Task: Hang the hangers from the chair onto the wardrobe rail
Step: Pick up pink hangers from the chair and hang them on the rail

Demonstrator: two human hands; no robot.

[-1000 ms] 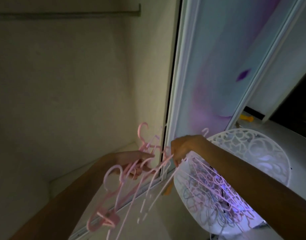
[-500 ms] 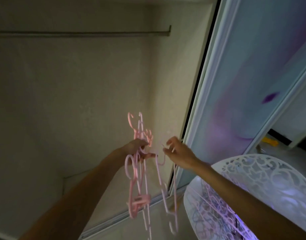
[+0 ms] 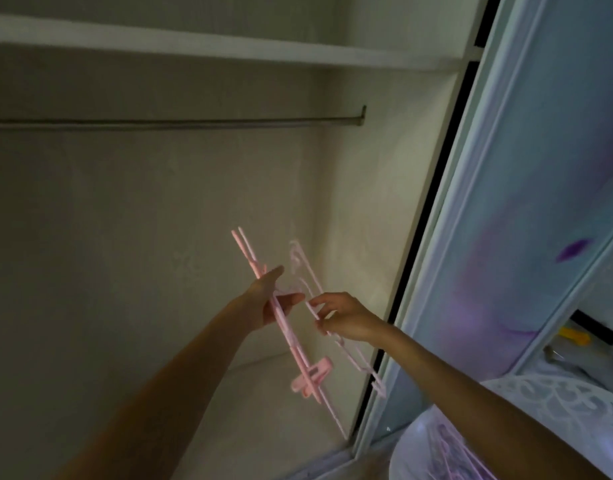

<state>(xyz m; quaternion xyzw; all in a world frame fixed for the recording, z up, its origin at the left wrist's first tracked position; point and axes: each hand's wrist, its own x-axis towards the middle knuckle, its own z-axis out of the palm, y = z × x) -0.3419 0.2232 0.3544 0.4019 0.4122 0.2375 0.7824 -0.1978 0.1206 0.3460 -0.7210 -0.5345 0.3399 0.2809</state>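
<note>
My left hand (image 3: 268,299) grips a small bunch of pink plastic hangers (image 3: 300,358) inside the open wardrobe; their hooks point up and a clip hangs at the lower end. My right hand (image 3: 346,318) pinches one paler pink hanger (image 3: 303,268) just to the right of the bunch. The metal wardrobe rail (image 3: 180,122) runs bare across the upper part of the wardrobe, well above both hands. The white lattice chair (image 3: 558,403) stands at the lower right, with more pink hangers (image 3: 450,455) lying in its seat.
A white shelf (image 3: 211,46) spans the wardrobe above the rail. The sliding door (image 3: 527,209) with a blue and purple pattern stands to the right of the opening. A yellow object (image 3: 573,336) lies on the floor behind the chair.
Both hands rose from the chair into the wardrobe with the hangers. The right hand drew one hanger apart from the bunch. The view tilted up and the shelf came into sight.
</note>
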